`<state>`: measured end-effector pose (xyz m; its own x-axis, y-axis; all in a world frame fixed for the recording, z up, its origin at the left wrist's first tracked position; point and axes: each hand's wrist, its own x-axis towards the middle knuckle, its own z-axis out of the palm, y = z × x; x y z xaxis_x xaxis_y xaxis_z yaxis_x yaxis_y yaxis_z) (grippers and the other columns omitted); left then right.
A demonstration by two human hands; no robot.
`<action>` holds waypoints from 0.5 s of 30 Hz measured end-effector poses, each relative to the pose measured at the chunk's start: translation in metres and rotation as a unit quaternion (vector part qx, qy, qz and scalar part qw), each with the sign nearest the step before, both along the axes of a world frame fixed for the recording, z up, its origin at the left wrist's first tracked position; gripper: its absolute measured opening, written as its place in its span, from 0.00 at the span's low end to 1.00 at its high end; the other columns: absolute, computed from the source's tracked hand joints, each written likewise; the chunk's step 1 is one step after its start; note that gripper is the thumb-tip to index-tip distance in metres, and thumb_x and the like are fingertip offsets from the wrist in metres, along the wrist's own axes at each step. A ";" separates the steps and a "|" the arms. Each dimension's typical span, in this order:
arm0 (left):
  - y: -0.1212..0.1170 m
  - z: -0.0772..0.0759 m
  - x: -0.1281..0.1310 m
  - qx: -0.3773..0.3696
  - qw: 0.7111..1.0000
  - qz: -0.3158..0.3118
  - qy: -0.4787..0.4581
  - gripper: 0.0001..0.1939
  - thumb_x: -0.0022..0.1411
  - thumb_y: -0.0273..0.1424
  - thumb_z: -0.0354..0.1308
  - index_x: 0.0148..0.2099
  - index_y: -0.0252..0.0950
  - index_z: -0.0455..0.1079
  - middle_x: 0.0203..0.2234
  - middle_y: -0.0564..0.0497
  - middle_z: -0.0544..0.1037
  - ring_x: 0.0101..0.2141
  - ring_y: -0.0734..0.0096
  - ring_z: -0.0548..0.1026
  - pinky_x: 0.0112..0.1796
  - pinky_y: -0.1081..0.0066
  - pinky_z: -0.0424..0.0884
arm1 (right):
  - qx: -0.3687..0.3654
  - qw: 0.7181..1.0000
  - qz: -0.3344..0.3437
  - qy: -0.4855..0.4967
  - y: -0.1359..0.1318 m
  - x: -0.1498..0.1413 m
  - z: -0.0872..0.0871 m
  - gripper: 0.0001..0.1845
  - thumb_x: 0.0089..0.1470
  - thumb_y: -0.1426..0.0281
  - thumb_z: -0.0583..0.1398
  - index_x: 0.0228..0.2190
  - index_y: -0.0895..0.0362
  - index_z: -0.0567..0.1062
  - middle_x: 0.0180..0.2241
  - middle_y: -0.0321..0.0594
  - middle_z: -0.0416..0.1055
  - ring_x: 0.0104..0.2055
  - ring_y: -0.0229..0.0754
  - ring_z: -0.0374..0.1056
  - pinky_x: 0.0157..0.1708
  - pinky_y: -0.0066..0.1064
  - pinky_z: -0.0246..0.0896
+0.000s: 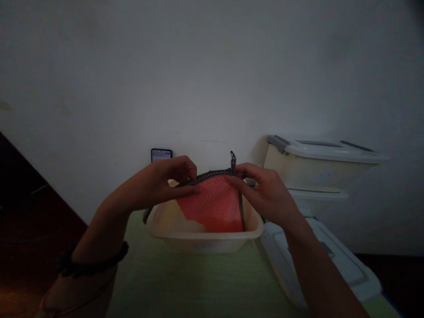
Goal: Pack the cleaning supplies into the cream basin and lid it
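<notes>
A red cloth with a black-and-white patterned edging is held up by its top edge. A short loop of the same edging sticks up at its upper right corner. My left hand pinches the top edge on the left, thumb in front and fingers behind. At the corner by the loop, my right hand grips the cloth between thumb and fingers. Below both hands is a cream plastic basin, and the cloth's lower part hangs inside it. A pale patch shows in the basin beside the cloth; I cannot make out what it is.
Behind my left hand a phone leans against the wall with its screen lit. To the right stands a cream storage box with a grey-latched lid, above another pale container. A flat white lid lies on the green table.
</notes>
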<state>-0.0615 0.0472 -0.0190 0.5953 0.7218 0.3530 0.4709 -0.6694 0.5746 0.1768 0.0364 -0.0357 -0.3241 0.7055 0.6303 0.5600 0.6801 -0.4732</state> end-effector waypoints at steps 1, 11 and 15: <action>0.000 0.000 -0.001 -0.001 1.000 -0.003 0.011 0.10 0.57 0.36 0.60 0.36 0.36 0.65 0.28 0.56 0.73 0.29 0.76 0.73 0.30 0.77 0.69 | -0.001 1.000 -0.002 0.002 0.000 0.000 0.000 0.09 0.54 0.66 0.59 0.33 0.58 0.75 0.26 0.34 0.73 0.28 0.34 0.68 0.29 0.24 0.59; 0.003 0.002 -0.005 0.040 0.998 0.054 -0.005 0.09 0.58 0.36 0.57 0.34 0.35 0.70 0.25 0.55 0.75 0.27 0.76 0.72 0.28 0.78 0.68 | -0.024 0.999 -0.025 -0.007 0.006 0.009 -0.001 0.10 0.54 0.64 0.58 0.26 0.58 0.70 0.23 0.32 0.67 0.26 0.34 0.63 0.26 0.26 0.55; 0.003 0.000 -0.003 0.110 0.984 0.101 -0.097 0.07 0.57 0.34 0.59 0.35 0.35 0.71 0.26 0.55 0.76 0.27 0.77 0.72 0.29 0.79 0.68 | -0.059 0.998 -0.010 -0.019 0.008 0.012 -0.002 0.09 0.53 0.65 0.58 0.27 0.58 0.70 0.26 0.35 0.68 0.29 0.36 0.64 0.30 0.29 0.58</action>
